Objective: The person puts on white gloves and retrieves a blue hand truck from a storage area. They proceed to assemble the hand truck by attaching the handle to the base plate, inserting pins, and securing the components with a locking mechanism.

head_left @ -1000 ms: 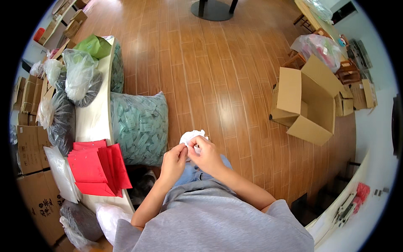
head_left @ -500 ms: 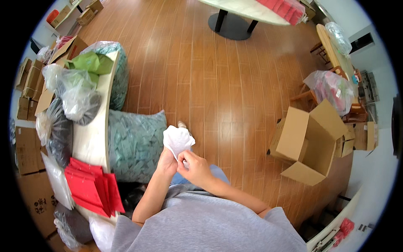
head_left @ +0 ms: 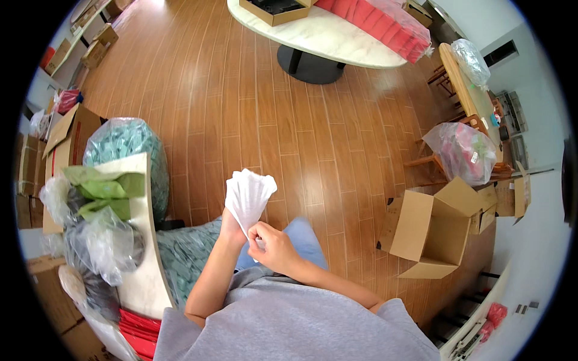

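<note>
1. Wooden plank floor [head_left: 253, 90] fills the room, with a round white table [head_left: 337, 39] at the far end and a pale counter [head_left: 144, 240] along the person's left.
2. Both hands are up over the lap, working a white bag [head_left: 248, 195] that fans open above them.
3. The left hand [head_left: 230, 225] grips the bag's lower part from behind, fingers closed on it; the right hand [head_left: 274, 246] pinches its bottom end, fingers curled tight.
4. This looks like opening or shaping the bag. The next move seems to need the mouth spread while the base stays pinched.
5. An open cardboard box [head_left: 430, 231] stands on the floor to the right, well apart from the hands.
6. Clear bags of green stuff [head_left: 123, 141] crowd the counter's far edge, and red packets [head_left: 135, 331] lie at its near corner; nothing blocks the hands.
</note>
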`<state>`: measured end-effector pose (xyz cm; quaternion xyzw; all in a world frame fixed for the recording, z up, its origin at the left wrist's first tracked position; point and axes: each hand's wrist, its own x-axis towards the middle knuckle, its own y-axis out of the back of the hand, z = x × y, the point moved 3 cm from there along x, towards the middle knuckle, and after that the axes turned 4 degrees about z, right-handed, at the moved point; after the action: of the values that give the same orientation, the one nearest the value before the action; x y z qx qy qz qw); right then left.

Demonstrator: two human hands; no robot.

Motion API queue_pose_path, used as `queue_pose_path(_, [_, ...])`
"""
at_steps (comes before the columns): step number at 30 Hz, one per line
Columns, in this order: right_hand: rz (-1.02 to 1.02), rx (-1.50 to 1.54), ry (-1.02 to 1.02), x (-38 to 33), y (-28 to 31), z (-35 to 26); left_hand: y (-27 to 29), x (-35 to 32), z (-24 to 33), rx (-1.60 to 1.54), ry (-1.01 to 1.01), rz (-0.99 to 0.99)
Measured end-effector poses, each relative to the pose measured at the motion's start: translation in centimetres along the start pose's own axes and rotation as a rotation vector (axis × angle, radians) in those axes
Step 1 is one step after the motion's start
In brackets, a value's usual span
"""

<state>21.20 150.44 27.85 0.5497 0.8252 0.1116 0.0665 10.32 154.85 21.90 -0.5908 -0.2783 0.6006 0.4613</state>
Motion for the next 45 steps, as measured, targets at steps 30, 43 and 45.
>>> queue_pose_path(30, [-0.689,0.068,0.397,53.1,0.7,-0.5,-21.9,34.1,32.9,2.196,-1.293,0.749])
queue_pose_path(43, [-0.897,0.003,0.519,74.3,-15.4,-6.5,-19.8,43.8,60.0,1.577,-1.195,0.625])
queue_pose_path(45, [-0.935,0.048,0.519,77.5,-17.7,-7.8,-18.9,46.5,63.5,0.347,-0.876,0.102])
